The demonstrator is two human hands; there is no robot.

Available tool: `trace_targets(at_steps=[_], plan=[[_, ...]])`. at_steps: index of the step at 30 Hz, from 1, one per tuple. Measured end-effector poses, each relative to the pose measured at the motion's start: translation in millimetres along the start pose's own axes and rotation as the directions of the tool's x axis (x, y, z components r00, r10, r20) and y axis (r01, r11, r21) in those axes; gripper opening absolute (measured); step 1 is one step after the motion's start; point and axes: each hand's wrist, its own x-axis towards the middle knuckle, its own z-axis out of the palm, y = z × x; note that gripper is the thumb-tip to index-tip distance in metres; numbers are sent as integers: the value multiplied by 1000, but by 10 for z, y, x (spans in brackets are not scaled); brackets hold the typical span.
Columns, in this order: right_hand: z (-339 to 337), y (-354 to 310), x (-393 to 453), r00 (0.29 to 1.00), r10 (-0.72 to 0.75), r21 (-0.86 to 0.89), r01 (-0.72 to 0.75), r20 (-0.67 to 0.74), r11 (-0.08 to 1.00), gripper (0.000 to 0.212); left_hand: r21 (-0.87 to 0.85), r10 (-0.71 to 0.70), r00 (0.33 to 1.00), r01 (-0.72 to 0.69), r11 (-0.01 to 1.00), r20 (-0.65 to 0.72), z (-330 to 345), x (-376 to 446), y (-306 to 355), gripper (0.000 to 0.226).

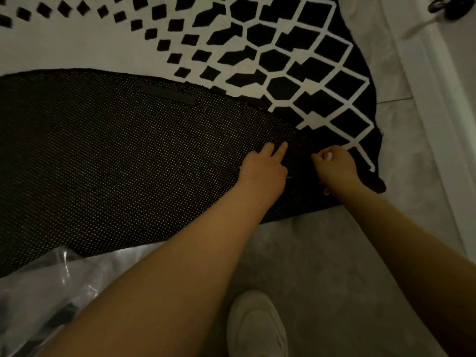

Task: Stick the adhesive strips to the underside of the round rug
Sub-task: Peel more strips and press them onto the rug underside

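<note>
The round rug lies on the floor with its near part folded over, so the dark dotted underside (123, 155) faces up; the black-and-white patterned top (283, 60) shows beyond. One black adhesive strip (167, 94) sits stuck near the fold's far edge. My left hand (265, 163) presses straight fingers onto the underside. A second dark strip lies between the hands (301, 161), hard to make out against the backing. My right hand (334, 166) is curled, pinching a small pale piece, perhaps the strip's backing paper, at the strip's right end.
Grey tiled floor (322, 253) runs under me, with my white shoe (257, 323) on it. Crinkled clear plastic packaging (43, 292) lies at the lower left. A white door frame or skirting (438, 112) runs along the right, with a dark object (448, 6) at the top right.
</note>
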Motion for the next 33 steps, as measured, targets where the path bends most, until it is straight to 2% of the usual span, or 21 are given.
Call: trace_targets(at_steps=[2, 4, 8, 10, 15, 18, 21, 23, 25, 27, 31, 33], plan=[[-13, -11, -47, 987, -145, -297, 120, -62, 947, 20, 8, -16, 1000, 16, 1000, 23, -50, 23, 34, 44], [-15, -21, -93, 946, -314, -565, 218, -78, 796, 27, 6, -28, 999, 28, 1000, 42, -89, 39, 48, 44], [55, 68, -204, 823, -568, -675, 413, -11, 611, 28, -1, -33, 997, 33, 999, 65, -88, 44, 17, 46], [74, 122, -251, 779, -627, -714, 440, 2, 545, 31, -2, -28, 998, 29, 1000, 62, -76, 39, 10, 47], [-20, 253, -313, 843, -526, -800, 391, 113, 455, 42, -63, -42, 998, 45, 997, 49, -71, 19, 18, 45], [-162, 380, -373, 874, -468, -839, 348, 129, 418, 51, -105, -49, 998, 54, 993, 48, -63, 28, 6, 43], [-258, 461, -469, 932, -338, -889, 262, 131, 377, 58, -143, -49, 994, 63, 988, 98, -90, 1, 9, 46], [-244, 368, -520, 938, -336, -873, 233, 85, 428, 56, -154, -38, 991, 58, 986, 126, -79, -42, -3, 49], [-116, 173, -496, 930, -365, -795, 246, 32, 555, 54, -194, -20, 992, 44, 980, 122, -30, -67, -56, 47], [43, 11, -429, 934, -356, -739, 270, 43, 618, 59, -233, -2, 992, 32, 972, 127, 18, -93, -109, 47], [55, 85, -419, 948, -300, -824, 255, 109, 506, 62, -320, 32, 994, 4, 947, 106, 82, -208, -225, 50], [-25, 170, -455, 954, -290, -829, 222, 75, 514, 62, -340, 10, 999, 8, 940, 52, 139, -306, -351, 49]])
